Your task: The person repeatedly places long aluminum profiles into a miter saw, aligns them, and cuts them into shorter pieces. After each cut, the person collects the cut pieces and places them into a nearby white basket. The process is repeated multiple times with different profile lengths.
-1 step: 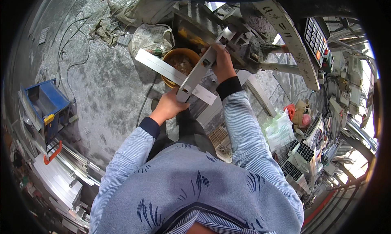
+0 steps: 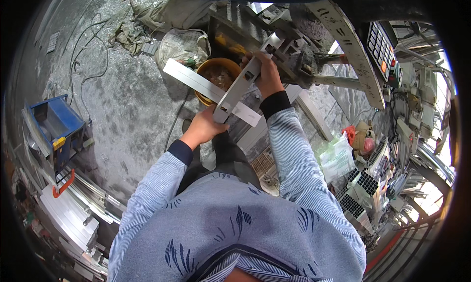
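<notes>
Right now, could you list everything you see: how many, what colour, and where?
bar: one, silver, between the hands
strip: one, white, crossing beneath the bar
bucket: one, yellow, partly behind the strip
sack: one, whitish, left of the bucket
keypad: one, dark with pale keys, upper right
machine: one, blue, far left
offcuts: many, mostly silver, right; too jumbled to count
left hand: one, bare, bar's near end
right hand: one, bare, bar's far part

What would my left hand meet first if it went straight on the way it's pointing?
Your left hand would first meet the silver bar it holds; beyond that, probably the white strip crossing beneath, though depth is hard to judge.
</notes>
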Tool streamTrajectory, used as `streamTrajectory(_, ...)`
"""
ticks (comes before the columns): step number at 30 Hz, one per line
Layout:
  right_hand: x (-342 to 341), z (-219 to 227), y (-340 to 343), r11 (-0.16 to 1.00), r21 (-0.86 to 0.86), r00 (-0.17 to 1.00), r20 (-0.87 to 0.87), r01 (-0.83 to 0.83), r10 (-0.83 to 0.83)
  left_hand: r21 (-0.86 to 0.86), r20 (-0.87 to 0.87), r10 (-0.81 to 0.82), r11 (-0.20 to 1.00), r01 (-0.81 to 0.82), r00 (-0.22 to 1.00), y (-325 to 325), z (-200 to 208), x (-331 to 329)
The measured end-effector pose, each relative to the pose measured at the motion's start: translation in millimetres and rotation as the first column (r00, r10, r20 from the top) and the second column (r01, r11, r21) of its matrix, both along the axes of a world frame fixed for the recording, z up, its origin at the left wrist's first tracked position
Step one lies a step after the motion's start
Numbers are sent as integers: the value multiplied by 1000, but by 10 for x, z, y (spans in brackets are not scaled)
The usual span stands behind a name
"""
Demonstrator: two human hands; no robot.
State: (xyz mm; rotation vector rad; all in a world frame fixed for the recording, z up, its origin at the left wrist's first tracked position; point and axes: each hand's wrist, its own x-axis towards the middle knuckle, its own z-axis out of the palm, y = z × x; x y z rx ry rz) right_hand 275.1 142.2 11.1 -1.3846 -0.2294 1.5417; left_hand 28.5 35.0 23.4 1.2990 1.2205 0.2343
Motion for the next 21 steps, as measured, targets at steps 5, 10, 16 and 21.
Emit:
streamTrajectory(5, -48, -50, 37, 998, 57, 993, -114, 11, -4, -289, 183, 21, 957, 33, 983, 72, -63, -33)
streamTrajectory(10, -66, -103, 51, 998, 65, 998, -64, 18, -14, -261, 192, 52, 965, 0, 980, 56, -25, -13)
streamTrajectory(16, -60, -107, 72, 1000, 11, 999, -32, 14, -13, -201, 154, 13, 979, 18, 988, 41, -56, -7)
streamTrajectory(21, -55, -124, 82, 997, 54, 995, -83, 51, -46, -219, 155, 44, 976, -9, 987, 24, -73, 5)
